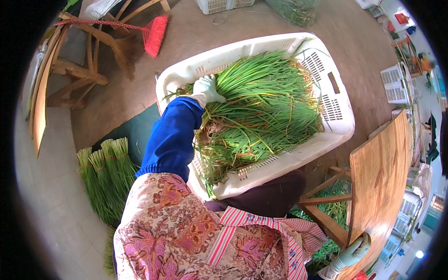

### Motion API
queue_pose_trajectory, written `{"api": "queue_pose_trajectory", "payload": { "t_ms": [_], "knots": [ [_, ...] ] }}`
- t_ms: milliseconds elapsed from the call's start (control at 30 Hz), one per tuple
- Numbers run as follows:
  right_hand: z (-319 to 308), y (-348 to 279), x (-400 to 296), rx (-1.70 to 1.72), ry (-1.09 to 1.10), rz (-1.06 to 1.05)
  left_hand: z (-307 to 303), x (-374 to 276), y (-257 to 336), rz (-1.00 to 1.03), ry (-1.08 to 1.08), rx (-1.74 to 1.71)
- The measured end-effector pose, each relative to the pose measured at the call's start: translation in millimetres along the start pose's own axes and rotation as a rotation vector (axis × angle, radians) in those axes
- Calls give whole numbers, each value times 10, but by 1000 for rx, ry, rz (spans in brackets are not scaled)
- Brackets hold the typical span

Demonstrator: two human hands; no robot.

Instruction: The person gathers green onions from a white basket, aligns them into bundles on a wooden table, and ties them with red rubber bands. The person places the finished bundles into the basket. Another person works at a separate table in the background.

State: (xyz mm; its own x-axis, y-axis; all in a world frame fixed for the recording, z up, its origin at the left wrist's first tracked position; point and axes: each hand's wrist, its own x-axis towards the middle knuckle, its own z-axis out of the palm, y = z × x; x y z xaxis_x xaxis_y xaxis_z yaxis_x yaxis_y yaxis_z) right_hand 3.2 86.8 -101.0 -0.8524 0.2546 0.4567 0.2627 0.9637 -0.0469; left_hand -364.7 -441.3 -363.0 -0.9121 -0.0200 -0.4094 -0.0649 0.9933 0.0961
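A white plastic crate (341, 120) with slotted walls stands before me, holding a thick heap of long green leafy stalks (266, 101). My left hand (208, 89), in a pale striped glove below a blue sleeve, reaches into the crate. Its fingers and thumb close around the left end of a bunch of these stalks; the fingertips are partly hidden. At lower right, my right hand (353, 252), in a similar glove, lies against the near end of a wooden tabletop (381, 175), with no item visible in it.
Tied green bundles (110, 168) lie at left beside a dark green sheet (143, 122). A red broom (155, 36) and wooden frame (78, 71) stand upper left. Loose greens (322, 210) lie beneath the wooden table. A filled clear bag (295, 12) and another crate (222, 5) stand beyond.
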Motion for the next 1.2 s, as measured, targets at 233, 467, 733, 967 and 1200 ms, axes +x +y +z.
{"api": "queue_pose_trajectory", "payload": {
  "t_ms": [233,467,733,967,1200],
  "knots": [
    [61,-50,38,38,17,89,44,142,-76,67,-49,78],
    [14,-164,47,4,-4,139,234,187,14,41,100,18],
    [18,-1,16,-9,13,41,104,197,67,-12,-14,-69],
    [49,-12,31,-34,40,10,167,-426,429,75,180,130],
    [51,-5,34,-57,73,-54,195,-935,672,331,294,87]
  ]
}}
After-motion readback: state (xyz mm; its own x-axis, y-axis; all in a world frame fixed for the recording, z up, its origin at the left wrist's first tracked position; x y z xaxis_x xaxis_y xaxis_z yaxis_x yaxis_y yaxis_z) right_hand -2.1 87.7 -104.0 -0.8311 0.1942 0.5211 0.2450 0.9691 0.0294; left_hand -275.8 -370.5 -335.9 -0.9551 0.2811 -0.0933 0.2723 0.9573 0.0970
